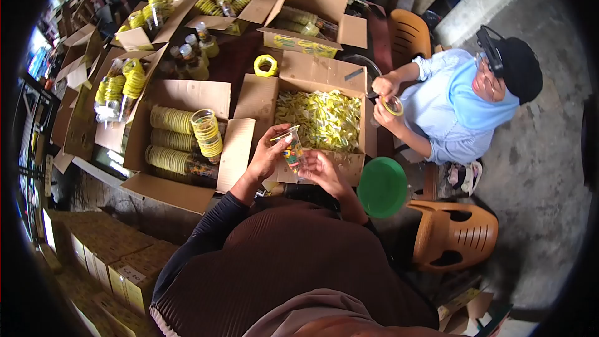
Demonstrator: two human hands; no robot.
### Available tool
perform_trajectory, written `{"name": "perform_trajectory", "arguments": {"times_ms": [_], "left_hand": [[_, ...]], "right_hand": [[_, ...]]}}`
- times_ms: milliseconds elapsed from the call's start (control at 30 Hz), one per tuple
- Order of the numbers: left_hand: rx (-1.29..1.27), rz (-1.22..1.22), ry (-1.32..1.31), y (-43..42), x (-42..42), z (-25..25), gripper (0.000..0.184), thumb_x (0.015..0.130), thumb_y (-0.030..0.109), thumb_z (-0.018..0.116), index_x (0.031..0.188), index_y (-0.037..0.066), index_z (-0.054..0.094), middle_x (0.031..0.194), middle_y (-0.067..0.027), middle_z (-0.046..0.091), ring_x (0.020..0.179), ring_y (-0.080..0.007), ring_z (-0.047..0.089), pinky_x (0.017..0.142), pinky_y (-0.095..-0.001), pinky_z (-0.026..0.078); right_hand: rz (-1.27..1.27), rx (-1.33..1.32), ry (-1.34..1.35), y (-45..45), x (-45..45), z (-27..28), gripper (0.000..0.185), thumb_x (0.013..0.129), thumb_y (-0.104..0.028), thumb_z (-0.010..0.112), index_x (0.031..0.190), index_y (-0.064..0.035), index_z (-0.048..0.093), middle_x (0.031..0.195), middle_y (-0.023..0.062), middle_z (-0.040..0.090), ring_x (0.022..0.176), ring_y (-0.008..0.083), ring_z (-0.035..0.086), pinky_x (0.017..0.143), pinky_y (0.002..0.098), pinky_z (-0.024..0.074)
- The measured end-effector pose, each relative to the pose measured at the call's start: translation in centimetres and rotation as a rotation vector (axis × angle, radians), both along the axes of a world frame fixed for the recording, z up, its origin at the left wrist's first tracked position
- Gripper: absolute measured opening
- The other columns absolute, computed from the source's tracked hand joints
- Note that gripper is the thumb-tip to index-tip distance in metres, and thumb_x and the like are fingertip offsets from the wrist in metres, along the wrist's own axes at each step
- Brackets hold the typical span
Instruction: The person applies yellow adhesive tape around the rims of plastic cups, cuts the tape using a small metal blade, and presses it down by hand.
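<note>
Our left grip (267, 155) is closed on the printed cup (292, 154), long axis tilted far-left to near-right; our right grip (326, 175) meets its lower right side, can't tell if closed. We have it by the sachet carton's (321, 81) near-left corner

Head-worn wide view, close, facing forward, downward

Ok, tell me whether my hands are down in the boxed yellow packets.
No, the left hand and right hand are both at the printed cup, nearer your body than the yellow packets.
</note>
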State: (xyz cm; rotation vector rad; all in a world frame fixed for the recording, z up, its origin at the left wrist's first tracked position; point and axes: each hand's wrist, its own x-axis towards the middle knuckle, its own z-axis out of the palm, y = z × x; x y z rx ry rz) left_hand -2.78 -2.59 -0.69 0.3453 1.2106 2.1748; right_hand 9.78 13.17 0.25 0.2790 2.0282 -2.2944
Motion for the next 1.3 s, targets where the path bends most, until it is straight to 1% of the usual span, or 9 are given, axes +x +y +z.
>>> {"name": "perform_trajectory", "arguments": {"times_ms": [200,500,567,633,800,933,1033,1200,1300], "left_hand": [[0.016,0.041,-0.064,-0.2,-0.5,-0.9,0.046,0.092,0.018,0.065,0.131,0.002,0.046,0.12,-0.0083,0.055,0.108,-0.0153,0.056,0.092,-0.0313,0.046],[-0.061,-0.045,0.002,-0.5,-1.4,2.1,0.064,0.085,0.015,0.074,0.137,0.001,0.039,0.124,-0.012,0.053,0.116,-0.0202,0.053,0.096,-0.0329,0.046],[-0.132,0.014,0.107,-1.0,-2.1,2.3,0.066,0.081,0.015,0.077,0.136,0.003,0.042,0.127,-0.0127,0.054,0.116,-0.0215,0.053,0.097,-0.0351,0.046],[-0.084,0.119,0.211,-2.9,-4.1,4.0,0.065,0.078,0.016,0.079,0.134,0.005,0.046,0.128,-0.0125,0.054,0.117,-0.0226,0.053,0.097,-0.0351,0.046],[-0.157,0.579,0.631,-9.6,-10.5,7.7,0.063,0.084,-0.001,0.068,0.14,0.003,0.039,0.13,-0.013,0.051,0.117,-0.0223,0.055,0.096,-0.0341,0.051],[-0.674,0.747,0.91,-13.6,-12.8,8.3,0.059,0.084,0.006,0.071,0.136,0.007,0.044,0.127,-0.0129,0.052,0.113,-0.0238,0.057,0.092,-0.0353,0.053],[-0.951,0.651,0.989,-14.1,-13.1,7.2,0.057,0.08,0.01,0.074,0.132,0.009,0.05,0.121,-0.0132,0.054,0.106,-0.0269,0.06,0.086,-0.0363,0.053],[-1.112,0.413,1.002,-16.0,-13.9,1.4,0.05,0.073,0.02,0.079,0.119,0.011,0.061,0.118,-0.0152,0.055,0.109,-0.0331,0.055,0.091,-0.0423,0.048],[-1.098,0.485,1.189,-16.2,-13.2,-0.3,0.052,0.071,0.024,0.081,0.118,0.011,0.062,0.117,-0.0164,0.056,0.114,-0.0337,0.052,0.095,-0.0435,0.045]], "right_hand": [[0.023,-0.017,-0.064,-0.2,-0.6,-0.9,0.031,0.094,-0.018,0.063,0.118,-0.0022,0.052,0.107,0.0041,0.062,0.099,0.0116,0.06,0.084,0.0267,0.049],[-0.049,-0.102,-0.036,0.7,-0.1,-0.4,0.039,0.097,-0.018,0.058,0.13,-0.0017,0.045,0.118,0.0089,0.06,0.105,0.0163,0.06,0.089,0.0301,0.0491],[-0.044,-0.077,-0.001,1.0,0.0,-1.3,0.04,0.097,-0.018,0.059,0.131,-0.0015,0.045,0.119,0.0098,0.06,0.106,0.0171,0.06,0.09,0.0306,0.0491],[-0.042,0.231,0.037,1.5,0.2,-2.1,0.043,0.096,-0.02,0.061,0.131,-0.0005,0.046,0.12,0.0116,0.061,0.106,0.0176,0.06,0.09,0.0311,0.0492],[-0.093,0.243,-0.046,2.6,1.3,-3.1,0.04,0.094,-0.019,0.063,0.127,0.0003,0.051,0.116,0.0121,0.063,0.103,0.0163,0.061,0.089,0.0304,0.0495],[-0.116,0.218,-0.057,3.3,2.1,-5.0,0.034,0.093,-0.015,0.064,0.121,0.001,0.054,0.114,0.0111,0.064,0.1,0.0149,0.062,0.087,0.0287,0.0499],[-0.127,0.218,-0.069,3.5,2.3,-6.1,0.032,0.093,-0.014,0.064,0.119,0.0007,0.055,0.113,0.0107,0.064,0.099,0.0147,0.063,0.086,0.0282,0.0501],[-0.112,0.364,-0.057,3.1,2.2,-5.4,0.031,0.092,-0.013,0.065,0.118,0.0007,0.057,0.111,0.0123,0.066,0.096,0.0171,0.065,0.084,0.0294,0.0521],[-0.108,0.404,-0.039,3.1,2.4,-5.3,0.03,0.091,-0.013,0.065,0.117,0.0015,0.058,0.11,0.0134,0.066,0.095,0.0185,0.066,0.082,0.0303,0.0534]]}}
